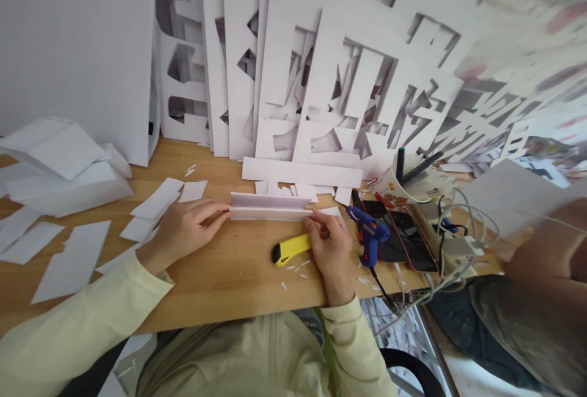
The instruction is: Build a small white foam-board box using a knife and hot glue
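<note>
A long white foam-board strip (270,206) lies across the middle of the wooden table (220,274), folded along its length. My left hand (186,229) pinches its left end with closed fingers. My right hand (328,244) pinches the strip's right end between thumb and fingers. A yellow utility knife (290,249) lies on the table just below and left of my right hand, partly under it. Both sleeves are pale yellow.
A blue glue gun (369,232) stands right of my right hand beside two phones (406,238) and tangled cables (452,244). Cut-out white boards (321,79) lean along the back. White offcuts (68,250) cover the left. Another person's arm (545,250) is at the right edge.
</note>
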A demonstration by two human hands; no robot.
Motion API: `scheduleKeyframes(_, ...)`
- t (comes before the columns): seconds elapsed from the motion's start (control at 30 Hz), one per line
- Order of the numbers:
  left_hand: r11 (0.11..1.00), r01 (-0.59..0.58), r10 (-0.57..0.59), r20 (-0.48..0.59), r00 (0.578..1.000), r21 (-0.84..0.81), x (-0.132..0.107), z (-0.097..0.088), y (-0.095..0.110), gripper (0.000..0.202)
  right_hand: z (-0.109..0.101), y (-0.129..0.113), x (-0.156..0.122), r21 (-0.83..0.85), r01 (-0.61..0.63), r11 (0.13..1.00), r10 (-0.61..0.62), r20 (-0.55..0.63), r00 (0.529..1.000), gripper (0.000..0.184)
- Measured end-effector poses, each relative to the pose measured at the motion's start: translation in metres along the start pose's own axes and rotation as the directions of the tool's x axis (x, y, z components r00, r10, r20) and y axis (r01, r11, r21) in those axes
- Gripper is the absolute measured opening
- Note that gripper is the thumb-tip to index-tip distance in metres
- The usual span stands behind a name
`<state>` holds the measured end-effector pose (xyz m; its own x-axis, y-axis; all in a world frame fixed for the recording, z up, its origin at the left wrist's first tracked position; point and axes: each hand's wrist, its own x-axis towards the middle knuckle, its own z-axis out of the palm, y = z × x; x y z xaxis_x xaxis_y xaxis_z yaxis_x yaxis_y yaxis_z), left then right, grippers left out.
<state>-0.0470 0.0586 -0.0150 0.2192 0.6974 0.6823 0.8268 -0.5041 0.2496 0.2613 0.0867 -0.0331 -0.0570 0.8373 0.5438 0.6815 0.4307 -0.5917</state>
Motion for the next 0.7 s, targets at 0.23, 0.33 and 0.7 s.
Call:
scheduleKeyframes(0.23, 0.999, -0.041, 0.041, 0.006, 0.999, -0.004, 0.0, 0.002, 0.0, 0.017, 0.0, -0.001, -0.001, -0.006, 0.015, 1.0, -0.015, 0.009, 1.0, 0.017)
scheduleKeyframes(0.33, 0.995, -0.095, 0.095, -0.006, 0.995, 0.029, -0.001, 0.003, -0.001, 0.015, 0.002, 0.0, -0.001, -0.003, 0.029, 1.0, -0.029, 0.006, 1.0, 0.017)
scheduleKeyframes(0.7, 0.952, -0.265, 0.268, 0.005, 0.964, 0.154, -0.015, 0.005, -0.015, 0.028, -0.048, -0.015, -0.035, -0.238, 0.016, 0.971, -0.122, -0.438, 0.89, 0.025)
